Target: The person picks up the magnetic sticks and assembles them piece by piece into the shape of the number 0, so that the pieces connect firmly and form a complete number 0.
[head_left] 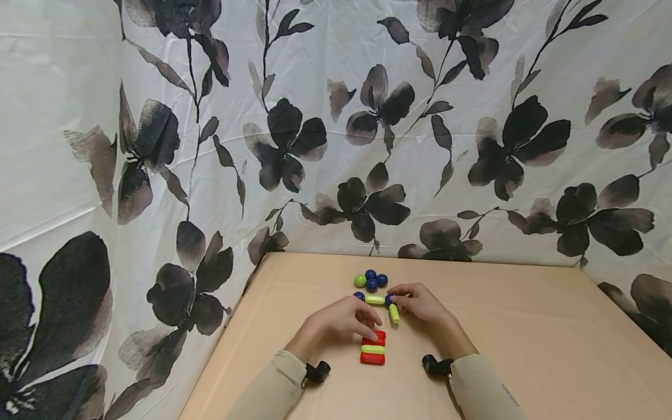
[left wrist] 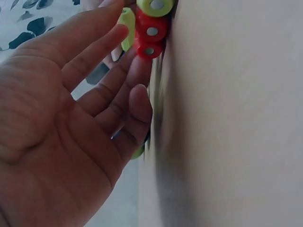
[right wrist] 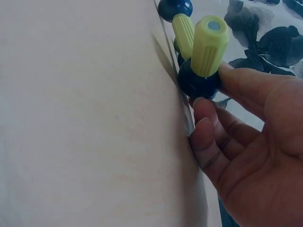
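My right hand [head_left: 422, 304] pinches a dark blue ball [right wrist: 199, 84] between thumb and fingers. A ribbed yellow-green rod [right wrist: 209, 47] with a metal disc in its end is joined to this ball. Another yellow-green rod [head_left: 375, 300] runs left from it to a second blue ball [head_left: 359, 296]. My left hand [head_left: 336, 322] hovers low over the table, fingers loosely bent, its thumb tip at the farthest red rod [head_left: 381, 334]. Below that thumb lie more rods side by side: a red rod [head_left: 374, 342], a yellow-green rod [head_left: 373, 350] and the nearest red rod [head_left: 372, 359].
Behind the joined pieces, a green ball [head_left: 359, 280] and several blue balls [head_left: 371, 285] sit in a cluster on the tan table [head_left: 525, 344]. A floral cloth [head_left: 325, 87] hangs past the table's far edge. Each wrist bears a small black camera [head_left: 437, 366].
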{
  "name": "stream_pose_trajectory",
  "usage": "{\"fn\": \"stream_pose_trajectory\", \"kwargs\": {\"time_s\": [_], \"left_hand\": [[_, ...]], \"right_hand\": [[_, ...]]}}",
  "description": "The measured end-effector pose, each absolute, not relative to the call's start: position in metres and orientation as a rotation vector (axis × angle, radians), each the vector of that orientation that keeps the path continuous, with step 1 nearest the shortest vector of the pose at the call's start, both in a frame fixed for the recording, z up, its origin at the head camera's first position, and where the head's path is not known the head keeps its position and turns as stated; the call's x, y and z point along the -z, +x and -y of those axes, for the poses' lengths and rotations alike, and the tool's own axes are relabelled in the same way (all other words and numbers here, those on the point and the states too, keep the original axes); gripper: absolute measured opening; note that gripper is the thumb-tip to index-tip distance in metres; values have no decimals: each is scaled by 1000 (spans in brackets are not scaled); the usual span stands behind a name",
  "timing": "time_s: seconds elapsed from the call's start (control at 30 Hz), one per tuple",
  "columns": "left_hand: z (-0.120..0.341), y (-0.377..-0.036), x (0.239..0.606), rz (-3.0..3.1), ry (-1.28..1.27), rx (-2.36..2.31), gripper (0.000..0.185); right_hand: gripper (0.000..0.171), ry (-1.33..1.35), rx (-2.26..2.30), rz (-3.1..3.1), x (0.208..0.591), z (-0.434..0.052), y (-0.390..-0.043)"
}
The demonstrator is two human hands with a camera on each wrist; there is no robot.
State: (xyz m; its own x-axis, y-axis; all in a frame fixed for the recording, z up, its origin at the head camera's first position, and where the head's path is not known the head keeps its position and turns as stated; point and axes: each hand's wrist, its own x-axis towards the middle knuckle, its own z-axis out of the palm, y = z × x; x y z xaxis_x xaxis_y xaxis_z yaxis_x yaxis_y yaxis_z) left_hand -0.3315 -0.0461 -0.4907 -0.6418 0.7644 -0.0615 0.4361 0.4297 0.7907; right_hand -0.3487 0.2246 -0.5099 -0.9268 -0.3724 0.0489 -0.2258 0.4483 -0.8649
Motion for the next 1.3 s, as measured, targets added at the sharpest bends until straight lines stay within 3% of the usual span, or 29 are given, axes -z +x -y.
{"fn": "stream_pose_trajectory", "kwargs": {"time_s": [0.83, 1.3], "left_hand": [[40, -327, 493, -2283, 1010, -1036, 24], [42, -327, 489, -2337, 951, -1117, 11]], "right_hand": [[28, -506, 1500, -2526, 507, -222, -345], [28, -504, 1482, -2540, 508, -223, -346]]}}
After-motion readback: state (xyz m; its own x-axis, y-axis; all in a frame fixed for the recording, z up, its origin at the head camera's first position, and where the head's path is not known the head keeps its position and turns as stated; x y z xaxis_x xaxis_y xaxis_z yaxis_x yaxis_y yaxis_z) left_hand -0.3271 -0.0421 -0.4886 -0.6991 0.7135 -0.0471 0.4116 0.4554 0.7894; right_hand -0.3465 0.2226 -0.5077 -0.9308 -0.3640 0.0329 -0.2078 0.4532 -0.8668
